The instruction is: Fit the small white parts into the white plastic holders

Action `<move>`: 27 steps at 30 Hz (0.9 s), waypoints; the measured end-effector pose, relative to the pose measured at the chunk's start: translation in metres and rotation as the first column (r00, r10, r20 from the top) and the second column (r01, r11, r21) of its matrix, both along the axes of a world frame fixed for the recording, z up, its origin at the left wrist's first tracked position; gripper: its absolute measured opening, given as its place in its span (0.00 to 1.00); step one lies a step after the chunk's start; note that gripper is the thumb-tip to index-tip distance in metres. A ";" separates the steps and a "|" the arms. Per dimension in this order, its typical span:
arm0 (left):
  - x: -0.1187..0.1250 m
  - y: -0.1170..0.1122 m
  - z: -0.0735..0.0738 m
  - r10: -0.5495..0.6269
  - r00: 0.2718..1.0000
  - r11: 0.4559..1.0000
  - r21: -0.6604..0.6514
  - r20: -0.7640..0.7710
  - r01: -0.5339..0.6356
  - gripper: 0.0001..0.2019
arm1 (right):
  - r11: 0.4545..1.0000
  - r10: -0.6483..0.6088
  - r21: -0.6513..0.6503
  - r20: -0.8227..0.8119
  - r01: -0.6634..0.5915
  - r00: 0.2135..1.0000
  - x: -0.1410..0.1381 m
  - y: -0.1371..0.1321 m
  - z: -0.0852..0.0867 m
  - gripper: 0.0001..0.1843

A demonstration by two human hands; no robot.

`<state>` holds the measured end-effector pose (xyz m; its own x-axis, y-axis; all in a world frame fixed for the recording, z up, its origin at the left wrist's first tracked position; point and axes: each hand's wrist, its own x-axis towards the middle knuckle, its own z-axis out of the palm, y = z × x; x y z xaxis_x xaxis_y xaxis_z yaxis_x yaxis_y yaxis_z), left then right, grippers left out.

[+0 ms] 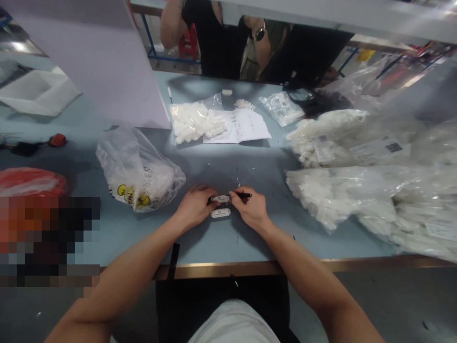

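Observation:
My left hand (194,206) is closed on the end of a small white plastic piece with rows of dark holes (220,198). Something black shows by its fingertips, too small to name. My right hand (253,208) pinches a slim black pen-like tool (245,195), its fingertips at the right end of that piece. Just below, nearer me, a second white plastic piece (220,213) of the same look lies on the blue-grey table (143,243). Whether the tool's tip touches the held piece cannot be made out.
A clear bag with yellow print (141,186) stands at the left. Large bags of white parts (328,195) fill the right side. Behind lie a bag of white pieces (194,121) and a paper sheet (250,125). A person (224,38) is across the table.

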<state>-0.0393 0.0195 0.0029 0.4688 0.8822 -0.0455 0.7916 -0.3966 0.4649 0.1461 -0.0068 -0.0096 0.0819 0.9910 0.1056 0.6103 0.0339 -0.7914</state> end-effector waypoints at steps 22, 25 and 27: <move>0.000 -0.001 0.001 -0.013 1.000 1.000 0.015 0.004 0.013 0.06 | 0.999 0.051 0.008 0.053 -0.051 0.997 0.000 0.001 0.002 0.13; 0.000 -0.001 0.001 -0.013 1.000 0.999 0.031 -0.011 0.014 0.05 | 0.996 0.086 0.029 0.084 -0.089 0.993 -0.001 0.000 0.003 0.13; 0.000 -0.001 0.000 -0.012 1.000 0.999 0.034 -0.018 0.013 0.05 | 0.992 0.111 0.047 0.101 -0.116 0.989 -0.002 0.000 0.003 0.12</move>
